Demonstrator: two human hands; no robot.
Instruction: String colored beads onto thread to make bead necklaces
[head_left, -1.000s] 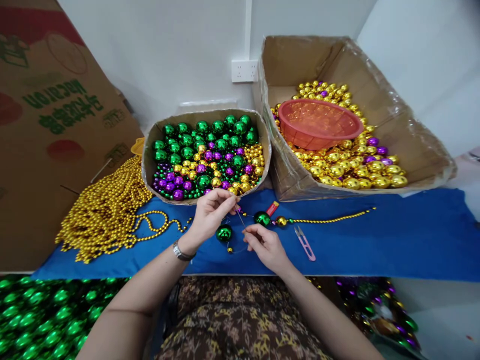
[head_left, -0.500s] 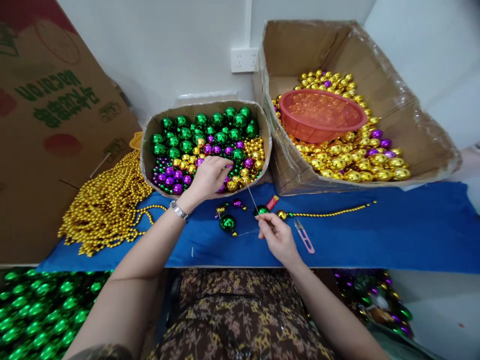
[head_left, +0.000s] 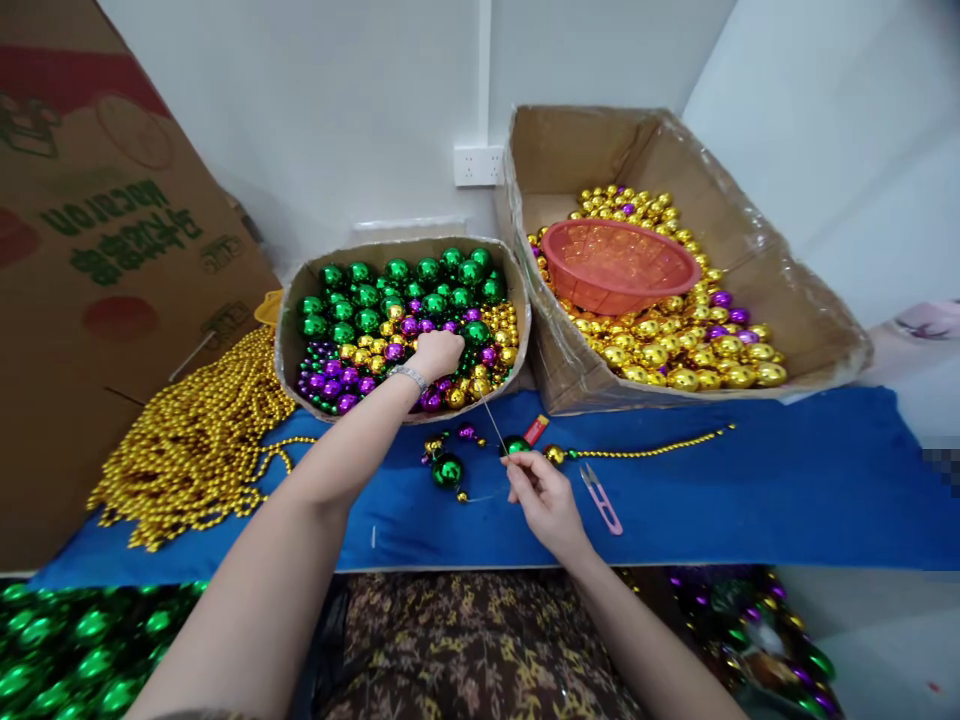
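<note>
My left hand (head_left: 437,352) reaches into a small cardboard box (head_left: 287,340) of green, purple and gold balls, its fingers curled down among the beads; what they hold is hidden. My right hand (head_left: 541,495) pinches a thin needle (head_left: 491,420) that slants up to the left over the blue cloth (head_left: 750,490). A part-strung strand lies beside it: a green ball (head_left: 448,470), small purple and gold beads (head_left: 466,433), another green ball (head_left: 514,444), and a gold bead chain (head_left: 645,447) running right.
A large cardboard box (head_left: 787,290) of gold balls holds an orange plastic basket (head_left: 619,262). A heap of gold bead chains (head_left: 202,440) lies at left. Pink thread snips (head_left: 601,497) and a red lighter (head_left: 535,430) lie near my right hand. Bags of green balls (head_left: 75,640) sit below.
My left hand left the needle and moved up into the small box of mixed balls. My right hand stays on the needle near the strand.
</note>
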